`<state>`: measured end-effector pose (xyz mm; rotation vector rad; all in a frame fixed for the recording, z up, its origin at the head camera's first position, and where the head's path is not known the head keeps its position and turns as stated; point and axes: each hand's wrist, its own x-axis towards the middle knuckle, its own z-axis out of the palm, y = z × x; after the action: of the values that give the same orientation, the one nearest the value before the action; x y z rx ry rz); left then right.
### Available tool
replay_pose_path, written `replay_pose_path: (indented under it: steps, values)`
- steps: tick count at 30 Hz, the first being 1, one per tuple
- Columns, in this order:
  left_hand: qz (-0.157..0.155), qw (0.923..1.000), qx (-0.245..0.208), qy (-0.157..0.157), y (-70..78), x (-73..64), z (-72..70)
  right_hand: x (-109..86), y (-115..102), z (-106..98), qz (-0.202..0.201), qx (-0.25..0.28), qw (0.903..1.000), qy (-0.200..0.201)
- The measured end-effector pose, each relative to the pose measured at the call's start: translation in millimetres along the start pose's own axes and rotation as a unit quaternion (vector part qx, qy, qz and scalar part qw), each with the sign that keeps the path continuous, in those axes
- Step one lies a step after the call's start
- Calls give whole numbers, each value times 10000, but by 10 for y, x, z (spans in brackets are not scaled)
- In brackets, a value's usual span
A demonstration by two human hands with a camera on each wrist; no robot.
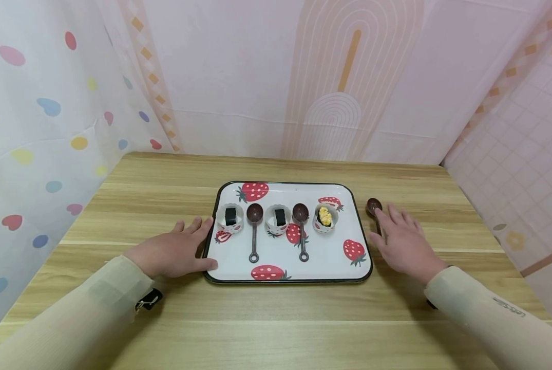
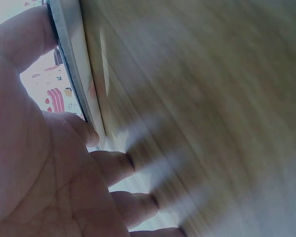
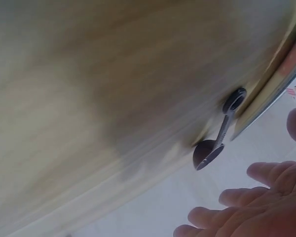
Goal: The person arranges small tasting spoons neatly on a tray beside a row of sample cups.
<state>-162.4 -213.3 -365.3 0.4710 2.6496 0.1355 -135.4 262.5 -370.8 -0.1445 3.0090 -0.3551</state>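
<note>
My left hand (image 1: 174,252) rests at the left edge of a white strawberry-print tray (image 1: 331,264), fingers spread and thumb over the rim. On the tray stand three small paper cups. The left cup (image 1: 233,228) and the middle cup (image 1: 276,230) each hold a black-wrapped piece; in the right cup (image 1: 329,226) lies a yellow-topped one. Between the cups lie two brown spoons, a left spoon (image 1: 254,213) and a right spoon (image 1: 300,213). My right hand (image 1: 407,246), fingers relaxed, hovers over a third spoon (image 3: 208,154) on the table, partly covering its handle in the head view.
The wooden table (image 1: 276,324) reaches to a pink patterned curtain (image 1: 239,77) at the back. A dotted curtain (image 1: 35,128) hangs at the left, and a tiled-print one (image 1: 530,169) at the right.
</note>
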Motion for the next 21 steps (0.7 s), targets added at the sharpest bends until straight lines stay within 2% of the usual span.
replay_pose_path:
  steps: [10, 21]
  values:
    - [35, 10000, 10, 14, 13, -17, -6, -11, 94, 44, -256, -377, 9988, 168]
    - [28, 10000, -2, -3, 17, -11, -2, -41, 117, 59, -272, -516, 9980, 253]
